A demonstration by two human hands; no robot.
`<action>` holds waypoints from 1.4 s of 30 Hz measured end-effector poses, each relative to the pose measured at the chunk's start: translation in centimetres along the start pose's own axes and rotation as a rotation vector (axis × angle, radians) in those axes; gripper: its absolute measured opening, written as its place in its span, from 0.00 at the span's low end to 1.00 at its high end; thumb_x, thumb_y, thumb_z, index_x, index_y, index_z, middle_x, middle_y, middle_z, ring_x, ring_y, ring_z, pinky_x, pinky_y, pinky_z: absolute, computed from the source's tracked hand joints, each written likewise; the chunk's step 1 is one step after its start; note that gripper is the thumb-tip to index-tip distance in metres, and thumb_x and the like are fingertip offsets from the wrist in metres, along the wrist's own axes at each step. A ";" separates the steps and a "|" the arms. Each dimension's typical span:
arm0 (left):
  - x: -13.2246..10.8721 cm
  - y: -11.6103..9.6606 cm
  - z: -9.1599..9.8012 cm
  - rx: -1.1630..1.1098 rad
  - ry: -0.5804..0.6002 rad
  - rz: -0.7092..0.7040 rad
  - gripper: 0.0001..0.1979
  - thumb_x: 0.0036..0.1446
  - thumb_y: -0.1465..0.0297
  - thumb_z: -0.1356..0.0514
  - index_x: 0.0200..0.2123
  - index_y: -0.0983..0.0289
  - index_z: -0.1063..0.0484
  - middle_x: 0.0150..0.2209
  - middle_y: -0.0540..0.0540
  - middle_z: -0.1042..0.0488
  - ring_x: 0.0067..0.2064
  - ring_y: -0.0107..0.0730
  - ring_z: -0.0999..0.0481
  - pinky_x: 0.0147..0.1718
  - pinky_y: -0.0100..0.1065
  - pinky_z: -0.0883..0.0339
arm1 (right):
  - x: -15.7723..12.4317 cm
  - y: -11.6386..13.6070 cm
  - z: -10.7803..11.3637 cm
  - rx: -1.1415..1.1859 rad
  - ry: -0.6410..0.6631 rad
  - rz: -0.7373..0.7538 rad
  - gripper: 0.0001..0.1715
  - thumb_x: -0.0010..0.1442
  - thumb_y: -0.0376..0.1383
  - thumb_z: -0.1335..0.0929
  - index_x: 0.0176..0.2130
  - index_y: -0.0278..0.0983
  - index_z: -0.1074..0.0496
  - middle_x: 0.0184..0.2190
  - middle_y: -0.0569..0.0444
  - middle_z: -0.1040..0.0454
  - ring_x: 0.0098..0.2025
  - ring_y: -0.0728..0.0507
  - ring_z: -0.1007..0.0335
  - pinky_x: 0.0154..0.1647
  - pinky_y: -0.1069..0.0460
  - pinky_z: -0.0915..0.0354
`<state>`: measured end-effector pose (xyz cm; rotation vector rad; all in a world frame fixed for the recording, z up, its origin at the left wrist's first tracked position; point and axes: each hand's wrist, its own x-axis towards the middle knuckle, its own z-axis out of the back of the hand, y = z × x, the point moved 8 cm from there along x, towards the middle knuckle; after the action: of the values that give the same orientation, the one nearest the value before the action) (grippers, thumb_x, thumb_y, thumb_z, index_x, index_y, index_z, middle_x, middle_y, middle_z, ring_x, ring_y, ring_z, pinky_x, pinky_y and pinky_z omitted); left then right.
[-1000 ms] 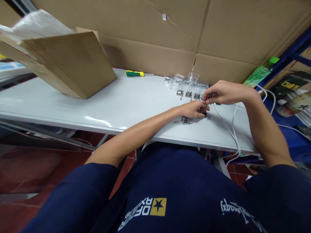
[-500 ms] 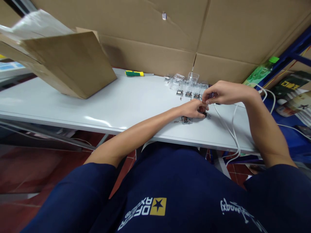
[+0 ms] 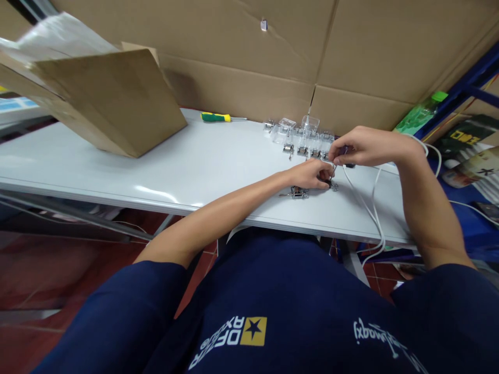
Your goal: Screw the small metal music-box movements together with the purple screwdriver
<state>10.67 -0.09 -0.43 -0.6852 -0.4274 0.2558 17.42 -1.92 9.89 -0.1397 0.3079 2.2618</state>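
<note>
While near the right hand (image 3: 356,147), white cables (image 3: 382,238)

Worktop (image 3: 218,156): before the cardboard wall (image 3: 234,41).
Carton (image 3: 113,98): worktop's left part, plastic sheet (image 3: 66,36) in its mouth.
Screwdriver (image 3: 216,118): right of carton, along rear edge.
Cases (image 3: 311,123): right of screwdriver, near wall.
Mechanism row (image 3: 302,151): before cases.
Loose mechanism (image 3: 299,192): before left hand (image 3: 312,174), near front edge.
Cables (image 3: 366,200): right of left hand, over front edge.
Bottle (image 3: 419,114): right of cases.
</note>
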 end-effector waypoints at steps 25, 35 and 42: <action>0.0 -0.5 -0.1 0.157 0.000 -0.017 0.10 0.54 0.68 0.37 0.39 0.66 0.21 0.35 0.54 0.24 0.36 0.32 0.28 0.40 0.35 0.34 | 0.7 -0.4 -0.8 0.025 0.026 -0.002 0.11 0.62 0.38 0.32 0.44 0.43 0.21 0.37 0.56 0.17 0.36 0.44 0.23 0.37 0.50 0.34; 0.1 -0.2 -0.3 0.118 0.033 0.032 0.10 0.55 0.66 0.37 0.38 0.66 0.21 0.34 0.55 0.25 0.36 0.33 0.29 0.39 0.35 0.35 | 0.7 -0.1 -0.7 0.019 0.036 0.000 0.12 0.62 0.39 0.33 0.44 0.43 0.21 0.37 0.55 0.17 0.36 0.43 0.23 0.36 0.49 0.34; 0.2 0.2 -0.3 0.093 0.045 0.038 0.13 0.55 0.64 0.37 0.39 0.66 0.21 0.34 0.55 0.25 0.36 0.32 0.29 0.38 0.36 0.35 | 0.6 -0.1 -0.7 0.028 0.042 0.008 0.12 0.63 0.41 0.32 0.44 0.43 0.21 0.37 0.55 0.16 0.36 0.44 0.24 0.36 0.50 0.34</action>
<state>10.99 -0.08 -0.70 -0.6073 -0.3577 0.2939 17.15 -1.62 9.05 -0.1716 0.3624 2.2643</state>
